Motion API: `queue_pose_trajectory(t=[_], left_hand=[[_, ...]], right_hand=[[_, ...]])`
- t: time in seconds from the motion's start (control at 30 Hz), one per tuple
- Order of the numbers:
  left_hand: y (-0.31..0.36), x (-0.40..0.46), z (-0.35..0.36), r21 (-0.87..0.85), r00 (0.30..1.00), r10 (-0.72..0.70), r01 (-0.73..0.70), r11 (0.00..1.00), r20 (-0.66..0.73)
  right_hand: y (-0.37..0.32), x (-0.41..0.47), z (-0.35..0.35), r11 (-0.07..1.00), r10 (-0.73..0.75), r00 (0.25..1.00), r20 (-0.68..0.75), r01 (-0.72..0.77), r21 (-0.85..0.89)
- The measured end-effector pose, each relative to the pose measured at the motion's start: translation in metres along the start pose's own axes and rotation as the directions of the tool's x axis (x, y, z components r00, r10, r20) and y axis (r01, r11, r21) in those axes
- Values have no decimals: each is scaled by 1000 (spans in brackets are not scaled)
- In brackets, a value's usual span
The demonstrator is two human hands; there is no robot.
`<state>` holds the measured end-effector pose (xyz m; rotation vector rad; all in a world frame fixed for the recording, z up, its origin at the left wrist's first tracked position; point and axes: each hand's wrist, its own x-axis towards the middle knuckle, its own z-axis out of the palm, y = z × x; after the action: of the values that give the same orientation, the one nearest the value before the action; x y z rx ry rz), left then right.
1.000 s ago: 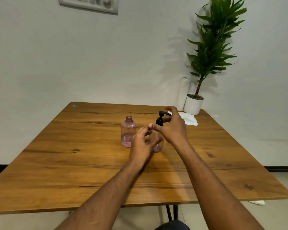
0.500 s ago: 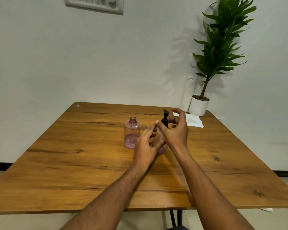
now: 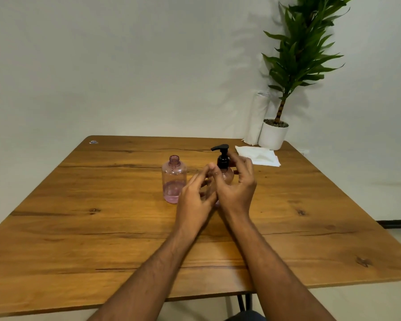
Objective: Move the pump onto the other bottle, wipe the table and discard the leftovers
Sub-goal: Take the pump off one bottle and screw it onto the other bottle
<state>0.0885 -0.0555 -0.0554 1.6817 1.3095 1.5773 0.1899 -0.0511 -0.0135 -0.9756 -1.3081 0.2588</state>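
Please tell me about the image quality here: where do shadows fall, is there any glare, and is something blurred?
Head view: soft, even light; the green potted plant casts a faint shadow on the white wall to its left; a mild sheen lies on the wooden table under the hands; the left hand fingers look slightly motion-blurred; the clear pink open bottle stays sharp.

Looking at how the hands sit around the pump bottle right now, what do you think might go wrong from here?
1. The open bottle stands close beside the left hand; a stray knuckle might tip it and spill its pink liquid.
2. The pump seems held only by the right hand's fingers at its collar, so it may slip or drip on the table when lifted.
3. The tissue lies beyond the bottles; reaching over could knock them.
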Motion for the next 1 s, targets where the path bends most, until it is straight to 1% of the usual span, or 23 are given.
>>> queue_pose_trajectory(t=[0.07, 0.13, 0.2, 0.27, 0.33, 0.43, 0.6, 0.7, 0.77, 0.87, 1.0], left_hand=[[3, -1, -2, 13, 1000, 1, -1, 1000, 2], [6, -2, -3, 8, 1000, -1, 0, 1000, 14], [8, -2, -3, -7, 1000, -14, 14, 1000, 19], [8, -1, -2, -1, 1000, -19, 19, 1000, 18], [6, -1, -2, 14, 1000, -5, 5, 1000, 21], [6, 0, -1, 13, 1000, 2, -2, 1000, 25], [11, -3, -3, 7, 999, 25, -25, 1000, 37], [10, -4, -3, -4, 999, 3, -3, 1000, 37], [8, -3, -3, -20, 999, -9, 9, 1000, 38], [9, -3, -4, -9, 999, -15, 15, 1000, 32], [14, -5, -6, 10, 999, -10, 10, 1000, 43]], right_hand=[[-3, 2, -1, 999, 38, 998, -42, -38, 6], [-6, 2, -3, 994, 93, 992, -82, -88, 69], [-7, 2, -4, 985, 119, 991, -68, -109, 132], [-8, 1, -3, 980, 124, 992, -23, -119, 157], [-7, 2, -2, 987, 111, 994, -2, -110, 115], [-2, 5, 0, 996, 94, 995, -26, -93, 5], [-7, 12, -7, 983, 168, 986, 0, -167, 72], [-19, 32, -23, 993, 107, 994, -16, -106, 47], [-30, 48, -34, 997, 73, 997, 7, -73, 37], [-39, 61, -43, 995, 83, 994, 67, -86, 40], [-47, 60, -48, 989, 93, 996, 11, -93, 116]])
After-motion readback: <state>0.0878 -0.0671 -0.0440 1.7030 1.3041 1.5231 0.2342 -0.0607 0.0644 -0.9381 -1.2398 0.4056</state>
